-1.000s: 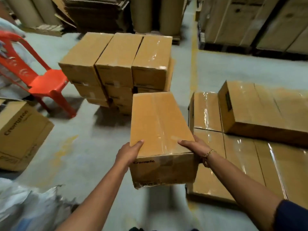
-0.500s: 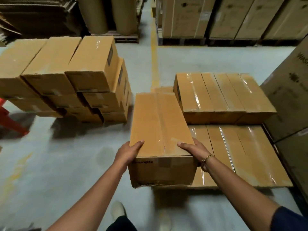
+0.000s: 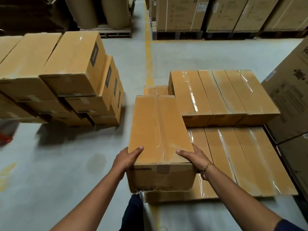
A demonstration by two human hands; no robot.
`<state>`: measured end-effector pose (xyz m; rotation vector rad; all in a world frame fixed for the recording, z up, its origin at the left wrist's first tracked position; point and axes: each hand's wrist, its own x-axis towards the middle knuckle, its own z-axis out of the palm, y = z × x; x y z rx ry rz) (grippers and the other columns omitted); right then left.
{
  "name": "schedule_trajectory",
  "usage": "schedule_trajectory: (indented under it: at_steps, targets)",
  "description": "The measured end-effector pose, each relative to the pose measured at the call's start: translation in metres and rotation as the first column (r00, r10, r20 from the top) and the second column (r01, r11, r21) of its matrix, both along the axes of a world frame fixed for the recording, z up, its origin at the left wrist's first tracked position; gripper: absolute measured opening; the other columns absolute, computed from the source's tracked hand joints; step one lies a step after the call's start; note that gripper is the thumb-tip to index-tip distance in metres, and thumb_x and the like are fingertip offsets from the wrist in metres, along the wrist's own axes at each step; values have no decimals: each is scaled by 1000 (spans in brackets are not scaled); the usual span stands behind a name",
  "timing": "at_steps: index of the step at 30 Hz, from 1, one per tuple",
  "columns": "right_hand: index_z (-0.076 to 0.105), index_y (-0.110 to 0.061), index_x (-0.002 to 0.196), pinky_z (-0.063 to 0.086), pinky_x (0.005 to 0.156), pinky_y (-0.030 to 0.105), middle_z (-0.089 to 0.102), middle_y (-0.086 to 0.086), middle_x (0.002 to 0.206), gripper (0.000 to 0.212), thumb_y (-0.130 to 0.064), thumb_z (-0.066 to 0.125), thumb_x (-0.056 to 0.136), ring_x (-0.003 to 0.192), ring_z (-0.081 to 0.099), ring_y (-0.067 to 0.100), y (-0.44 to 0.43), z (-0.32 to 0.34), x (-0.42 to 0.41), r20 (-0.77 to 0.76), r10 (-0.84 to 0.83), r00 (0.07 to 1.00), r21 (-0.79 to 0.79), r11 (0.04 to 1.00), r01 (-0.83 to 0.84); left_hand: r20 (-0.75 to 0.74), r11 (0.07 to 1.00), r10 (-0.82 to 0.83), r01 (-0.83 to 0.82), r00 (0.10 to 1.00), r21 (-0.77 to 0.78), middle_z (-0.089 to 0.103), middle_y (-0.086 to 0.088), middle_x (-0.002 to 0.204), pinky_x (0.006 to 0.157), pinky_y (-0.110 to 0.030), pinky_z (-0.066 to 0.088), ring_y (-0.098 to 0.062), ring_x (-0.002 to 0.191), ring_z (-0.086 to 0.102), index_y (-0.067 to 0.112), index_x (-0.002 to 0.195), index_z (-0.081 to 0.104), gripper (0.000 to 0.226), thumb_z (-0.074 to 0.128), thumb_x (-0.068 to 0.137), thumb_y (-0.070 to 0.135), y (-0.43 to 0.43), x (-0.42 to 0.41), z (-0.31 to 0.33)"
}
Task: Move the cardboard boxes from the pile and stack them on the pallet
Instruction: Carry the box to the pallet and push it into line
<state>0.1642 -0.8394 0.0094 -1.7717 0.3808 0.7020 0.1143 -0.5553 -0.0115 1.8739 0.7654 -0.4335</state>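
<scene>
The smooth grey concrete floor (image 3: 50,164) has a painted yellow line (image 3: 148,55); behind stand big brown paper rolls (image 3: 115,12) and tall cardboard cartons (image 3: 180,14) on dark wooden pallets (image 3: 180,35).

The long tan cardboard box (image 3: 145,127) is orange-brown on top, with a glossy clear tape strip (image 3: 158,120) down its middle and dark lettering (image 3: 140,168) on its near end. The piled tan cardboard boxes (image 3: 71,64) carry dark grey side labels (image 3: 94,55). The flat tan boxes on the pallet (image 3: 233,97) glint white along their tape. The pale grey concrete floor (image 3: 50,164) bears a yellow painted line (image 3: 148,55). The thin chain bracelet (image 3: 206,166) is gold.
</scene>
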Motion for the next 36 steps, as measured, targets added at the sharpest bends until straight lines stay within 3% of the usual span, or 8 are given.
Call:
schedule_trajectory:
  at_steps: [5,12,19,23,27,29,32,36]
  targets:
    - [53,-35,129,51,91,35,67,-14,114,67,-49,86,72,105,62,9,17,-49,56,26,15,1000,-60,998,-13,-19,1000,-23,23,1000,4,67,-2,125,91,-43,54,-24,107,63,23,134,58,77,59,80,78,16,58,-41]
    - [47,-34,143,47,103,41,62,-12,128,99,-67,85,57,118,57,14,43,-136,166,0,-6,1000,-144,990,6,-32,997,-66,65,997,-31,67,6,120,93,-39,52,-17,100,61,30,133,57,64,60,84,71,45,180,-127]
    - [42,-42,141,53,91,36,60,-17,121,98,-63,86,56,111,57,8,48,-214,240,-3,-44,999,-155,987,43,-55,994,-79,74,995,-84,59,7,138,104,-43,51,-20,120,60,34,146,41,79,53,80,75,43,249,-208]
    - [44,-48,135,52,92,35,63,-15,122,80,-42,88,68,113,60,12,40,-249,268,3,-68,998,-164,984,68,-23,994,-8,5,1000,-112,56,17,134,99,-28,45,-9,117,56,37,147,39,68,57,88,65,28,267,-236]
    - [47,-43,139,54,97,43,65,-14,124,93,-59,89,57,114,62,14,26,-277,288,21,-59,998,-169,984,62,0,993,12,-12,1000,-113,59,16,135,103,-33,48,-14,122,59,36,152,36,78,56,85,70,13,278,-262]
    - [46,-41,142,55,96,43,64,-14,123,94,-56,89,60,113,61,13,21,-288,295,55,-38,998,-175,983,47,11,995,23,-22,1000,-100,59,13,135,104,-37,49,-16,122,59,35,152,35,79,56,84,70,8,283,-271]
    - [43,-38,146,52,92,32,62,-17,121,84,-42,86,74,111,59,8,19,-301,302,109,9,994,-185,983,12,39,996,55,-52,998,-73,60,9,132,104,-43,51,-19,119,61,35,151,36,76,58,86,67,4,288,-283]
    - [42,-37,147,46,83,16,62,-20,118,81,-40,84,77,106,59,0,12,-321,304,146,55,988,-186,982,-28,53,997,63,-61,997,-38,59,9,130,102,-51,52,-21,118,60,39,150,35,72,57,87,67,0,288,-300]
